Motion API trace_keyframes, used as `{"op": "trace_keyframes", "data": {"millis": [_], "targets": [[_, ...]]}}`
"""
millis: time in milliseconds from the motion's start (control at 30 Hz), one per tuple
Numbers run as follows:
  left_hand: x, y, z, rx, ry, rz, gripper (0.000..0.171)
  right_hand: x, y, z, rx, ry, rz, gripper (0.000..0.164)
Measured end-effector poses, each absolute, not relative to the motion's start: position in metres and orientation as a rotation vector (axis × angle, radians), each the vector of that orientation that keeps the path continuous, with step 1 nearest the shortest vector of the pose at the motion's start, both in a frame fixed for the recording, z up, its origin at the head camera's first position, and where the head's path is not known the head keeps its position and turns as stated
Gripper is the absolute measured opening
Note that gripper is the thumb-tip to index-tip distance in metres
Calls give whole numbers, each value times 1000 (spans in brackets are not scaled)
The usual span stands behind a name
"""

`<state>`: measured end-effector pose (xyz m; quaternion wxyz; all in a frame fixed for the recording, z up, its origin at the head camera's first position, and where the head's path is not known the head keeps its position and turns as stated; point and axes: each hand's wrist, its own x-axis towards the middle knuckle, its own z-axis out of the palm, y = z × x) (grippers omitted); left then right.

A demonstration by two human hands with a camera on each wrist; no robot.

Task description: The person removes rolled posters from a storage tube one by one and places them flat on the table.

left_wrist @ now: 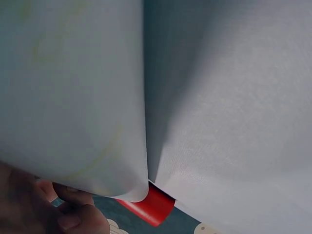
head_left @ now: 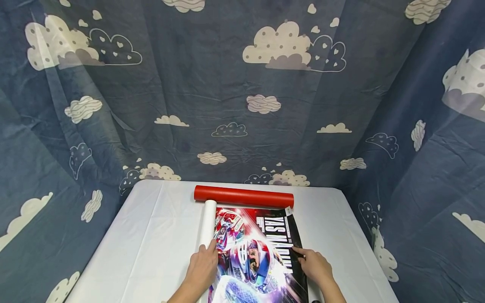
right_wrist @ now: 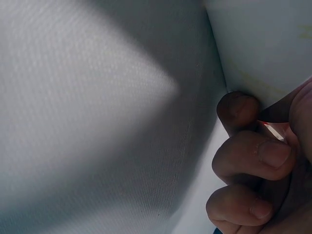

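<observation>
A glossy poster [head_left: 253, 256] with a racing-style picture and large white lettering lies on the white table; its left side is rolled into a white tube [head_left: 209, 221]. My left hand [head_left: 202, 267] grips this roll, and its curled fingers [left_wrist: 80, 214] show below the poster's white back in the left wrist view. At the poster's right edge, my right hand [head_left: 317, 266] holds the border, its index finger stretched onto the printed face. The right wrist view shows the other fingers [right_wrist: 251, 156] curled beside the white underside.
A red tube [head_left: 243, 196] lies crosswise just beyond the poster's far edge. White cloth covers the table [head_left: 151, 244]. A dark blue curtain [head_left: 235, 84] with cloud patterns surrounds its back and sides. A small dark object shows at the bottom edge, right of the poster.
</observation>
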<state>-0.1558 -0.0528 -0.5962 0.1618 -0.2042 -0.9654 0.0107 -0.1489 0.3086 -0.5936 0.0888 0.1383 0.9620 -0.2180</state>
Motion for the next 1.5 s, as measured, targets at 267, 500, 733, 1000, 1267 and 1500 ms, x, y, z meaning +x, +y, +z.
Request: {"op": "trace_keyframes", "data": {"millis": [267,500,733,1000,1267,1500], "targets": [[-157,-56,-598,-585,-2733,46,25,-149,310,-593,405,2861,-647,40],[-159,-58,-600,-580,-2733,23,22,-152,313,-595,424,2844,-634,40],[-159,-58,-600,-588,-2735,63,22,-150,316,-595,414,2855,-641,40],[-159,-61,-598,-591,-2743,60,18,-148,322,-593,429,2832,-655,40],[-158,-63,-597,-587,-2726,77,19,-147,324,-591,433,2828,-649,40],[-158,-65,-597,-567,-2706,49,21,-145,327,-589,395,2853,-646,39]]}}
